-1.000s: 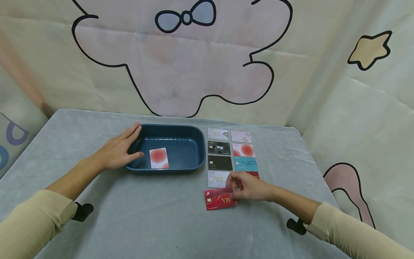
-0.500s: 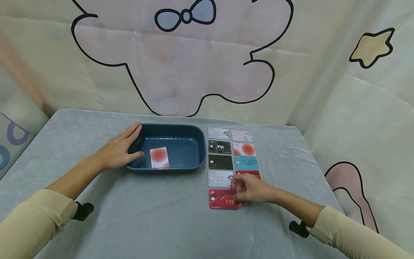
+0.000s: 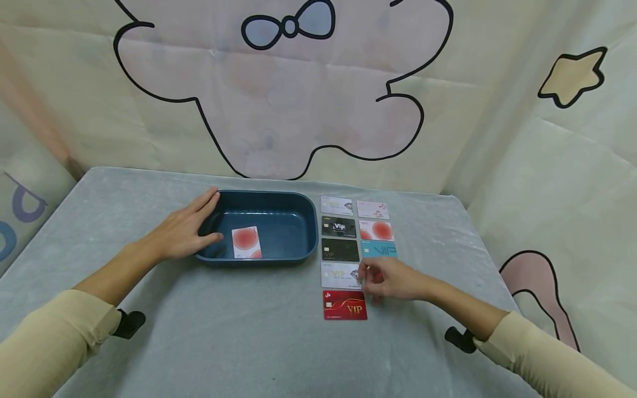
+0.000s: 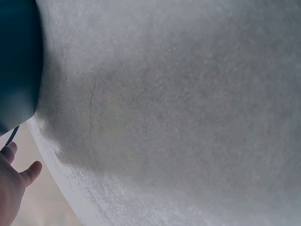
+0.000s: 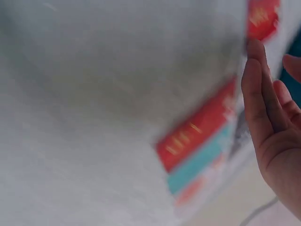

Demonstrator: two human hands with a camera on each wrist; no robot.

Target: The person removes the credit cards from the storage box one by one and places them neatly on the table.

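My left hand (image 3: 185,231) rests on the left rim of a dark blue tray (image 3: 303,221), fingers straight along the outside and thumb over the edge. A white card with a red circle (image 3: 245,242) lies in the tray. Right of the tray, several cards lie in two columns. A red VIP card (image 3: 345,305) lies free at the foot of the left column. My right hand (image 3: 385,279) hovers just up and right of it, over another red card (image 5: 197,129), fingers loose and holding nothing. The right wrist view is blurred.
The grey cloth-covered table (image 3: 249,342) ends at a cartoon-printed backdrop. Black (image 3: 340,250), teal (image 3: 380,250) and pale cards (image 3: 339,275) fill the columns. The left wrist view shows the tray's outer wall (image 4: 16,61) and the table edge.
My right hand slid the red VIP card slightly right, squared it under the left column, let go and drew back up-right. The left hand and tray have not moved.
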